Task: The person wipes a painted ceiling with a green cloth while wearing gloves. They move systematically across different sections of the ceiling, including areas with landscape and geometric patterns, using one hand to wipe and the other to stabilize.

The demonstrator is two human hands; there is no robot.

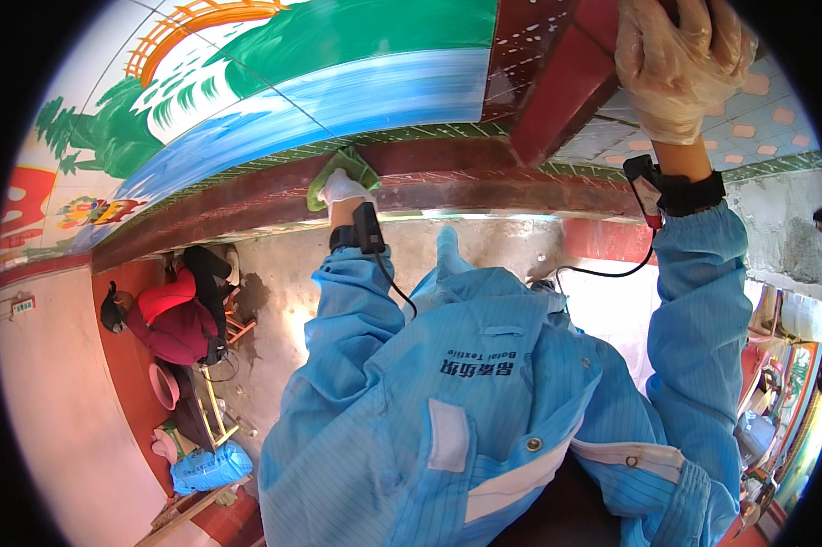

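My left hand (344,187), in a thin clear plastic glove, presses a folded green cloth (363,168) onto the dark red ledge (445,158) below a painted tile wall. The cloth spreads past the fingers on both sides. Higher up at the right, my right hand (684,75) wears the same kind of glove. Its spread fingers reach over the top of a dark red tiled post (564,92), and the picture's edge cuts off the fingertips. Whether they grip anything there is hidden. Each wrist carries a black strap with a small cabled device.
A person (178,314) crouches at the left on the concrete floor (274,294), near a small wooden stool (237,327). Behind them are a pink basin (163,386) and a blue bag (212,468). Pale patterned tiles (759,130) cover the right wall. Household items crowd the far right.
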